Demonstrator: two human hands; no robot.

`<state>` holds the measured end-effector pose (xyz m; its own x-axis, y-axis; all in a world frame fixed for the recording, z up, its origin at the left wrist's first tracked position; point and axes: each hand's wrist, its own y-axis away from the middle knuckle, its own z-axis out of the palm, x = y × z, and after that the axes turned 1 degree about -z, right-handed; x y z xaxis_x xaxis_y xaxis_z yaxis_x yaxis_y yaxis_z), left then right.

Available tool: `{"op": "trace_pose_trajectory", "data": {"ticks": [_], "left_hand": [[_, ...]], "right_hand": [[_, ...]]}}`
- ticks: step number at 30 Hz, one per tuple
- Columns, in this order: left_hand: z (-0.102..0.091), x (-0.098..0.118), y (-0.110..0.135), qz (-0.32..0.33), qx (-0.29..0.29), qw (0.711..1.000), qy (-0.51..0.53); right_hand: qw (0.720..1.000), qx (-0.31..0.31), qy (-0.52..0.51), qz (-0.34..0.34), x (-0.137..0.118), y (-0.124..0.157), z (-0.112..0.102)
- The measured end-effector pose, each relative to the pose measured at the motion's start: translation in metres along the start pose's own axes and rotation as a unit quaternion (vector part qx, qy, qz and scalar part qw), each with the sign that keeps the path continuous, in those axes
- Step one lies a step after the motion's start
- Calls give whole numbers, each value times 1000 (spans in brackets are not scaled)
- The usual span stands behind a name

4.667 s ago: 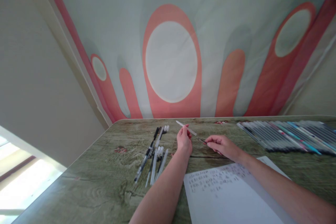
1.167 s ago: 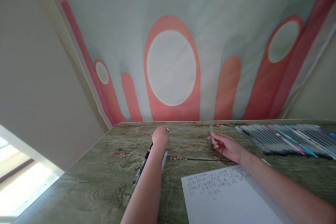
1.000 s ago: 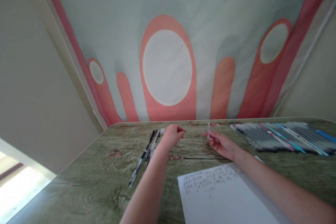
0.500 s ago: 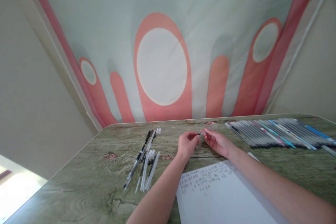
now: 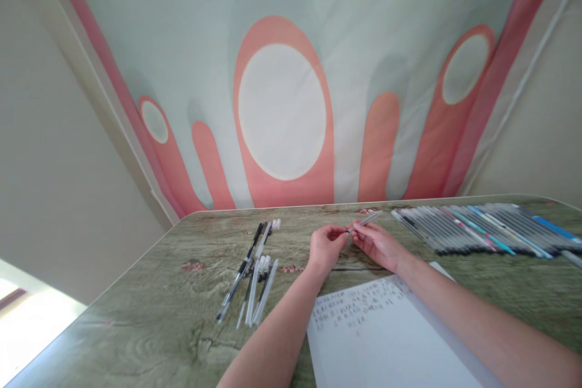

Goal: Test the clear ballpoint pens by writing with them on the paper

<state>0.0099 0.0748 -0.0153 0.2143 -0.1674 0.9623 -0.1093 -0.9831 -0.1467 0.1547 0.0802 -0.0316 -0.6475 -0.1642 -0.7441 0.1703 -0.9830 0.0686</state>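
Over the far middle of the table, both hands meet at a pen [image 5: 370, 217] with a clear barrel. My right hand [image 5: 377, 245] pinches the barrel, whose rear end points up and to the right past the fingers. My left hand [image 5: 326, 248] is closed at the pen's other end, where a small dark part shows between the fingertips. The fingers hide most of that part. Below the hands lies a white sheet of paper [image 5: 382, 339] with rows of handwriting along its top, partly covered by my right forearm.
To the left lies a loose group of pen parts [image 5: 254, 291]: clear barrels, dark refills, white and black small pieces. A long row of pens [image 5: 482, 230] lies side by side at the far right of the wood-patterned table [image 5: 159, 315]. A patterned cloth [image 5: 354, 30] hangs behind.
My hands have come closer together, and the gap between the dark part at my left fingertips and the clear barrel has closed. The barrel now tilts up more. The view shifted slightly.
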Motion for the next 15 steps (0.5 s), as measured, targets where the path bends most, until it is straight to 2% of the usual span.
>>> {"op": "trace_pose_trajectory", "data": {"ticks": [8, 12, 15], "left_hand": [[-4, -8, -2, 1, 46, 999, -20], [-3, -9, -5, 7, 65, 997, 34], [-3, -8, -6, -11, 55, 994, 96]], "right_hand": [[1000, -7, 24, -12, 3, 1, 1], [999, -15, 21, -21, 2, 2, 2], [999, -22, 15, -26, 1, 2, 2]]}}
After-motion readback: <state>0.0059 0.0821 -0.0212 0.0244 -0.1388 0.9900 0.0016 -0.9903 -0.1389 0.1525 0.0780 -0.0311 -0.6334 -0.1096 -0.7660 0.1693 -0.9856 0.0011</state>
